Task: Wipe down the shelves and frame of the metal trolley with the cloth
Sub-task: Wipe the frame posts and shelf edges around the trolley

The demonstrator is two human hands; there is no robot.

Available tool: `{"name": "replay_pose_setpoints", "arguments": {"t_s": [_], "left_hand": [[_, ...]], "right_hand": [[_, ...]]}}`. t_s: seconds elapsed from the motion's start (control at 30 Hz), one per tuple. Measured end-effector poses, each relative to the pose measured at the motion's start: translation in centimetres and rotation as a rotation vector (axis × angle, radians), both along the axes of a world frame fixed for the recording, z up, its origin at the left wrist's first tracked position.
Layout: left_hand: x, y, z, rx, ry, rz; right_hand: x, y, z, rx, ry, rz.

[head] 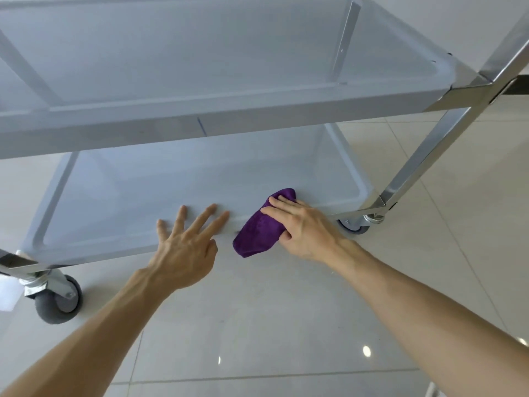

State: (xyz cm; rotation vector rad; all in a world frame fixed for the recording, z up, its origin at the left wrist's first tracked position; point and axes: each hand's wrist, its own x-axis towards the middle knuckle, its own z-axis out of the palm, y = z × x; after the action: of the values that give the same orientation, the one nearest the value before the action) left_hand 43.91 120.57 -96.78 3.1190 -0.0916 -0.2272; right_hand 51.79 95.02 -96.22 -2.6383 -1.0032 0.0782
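Low down, a crumpled purple microfibre cloth is held against the near rim of the pale grey bottom shelf of the metal trolley, gripped by the right hand with fingers laid over its top and thumb tucked beneath. Just beside it, the left hand is rested on the same rim, fingers spread wide and straight, nothing held. Above, the pale grey upper shelf is carried by a shiny steel frame post. Grey caster wheels are seen on the glossy tiled floor.
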Motion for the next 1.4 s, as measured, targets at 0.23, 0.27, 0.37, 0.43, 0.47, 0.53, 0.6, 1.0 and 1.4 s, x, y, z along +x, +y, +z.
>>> {"name": "replay_pose_setpoints", "arguments": {"t_s": [0.23, 0.27, 0.37, 0.43, 0.47, 0.53, 0.6, 1.0, 1.4], "left_hand": [[0.7, 0.2, 0.8, -0.049, 0.080, 0.030], [0.7, -0.1, 1.0, -0.046, 0.091, 0.037], [0.7, -0.6, 1.5, -0.031, 0.099, 0.051], [1.0, -0.7, 2.0, -0.035, 0.096, 0.054], [1.2, -0.8, 2.4, -0.042, 0.102, 0.055], [1.7, -1.2, 3.7, -0.068, 0.136, 0.052], [1.9, -2.3, 5.5, -0.122, 0.118, 0.016], [4.9, -14.5, 20.6, -0.252, -0.801, -0.576], [7.4, -15.2, 19.1, 0.025, -0.789, -0.324]], "right_hand": [[2.6, -9.4, 1.1, -0.008, 0.013, -0.241], [2.9, -10.6, 1.3, -0.019, 0.025, -0.288], [3.5, -12.3, 2.1, -0.004, 0.112, -0.387], [3.0, -12.6, 2.8, 0.139, 0.134, -0.471], [2.5, -12.7, 3.1, 0.239, 0.135, -0.523], [1.2, -13.4, 3.8, 0.450, 0.129, -0.607], [0.2, -14.3, 4.7, 0.633, 0.098, -0.655], [1.5, -16.2, 13.0, 1.260, -0.226, -0.860], [4.0, -12.3, 9.4, 1.058, -0.234, -0.805]]}}
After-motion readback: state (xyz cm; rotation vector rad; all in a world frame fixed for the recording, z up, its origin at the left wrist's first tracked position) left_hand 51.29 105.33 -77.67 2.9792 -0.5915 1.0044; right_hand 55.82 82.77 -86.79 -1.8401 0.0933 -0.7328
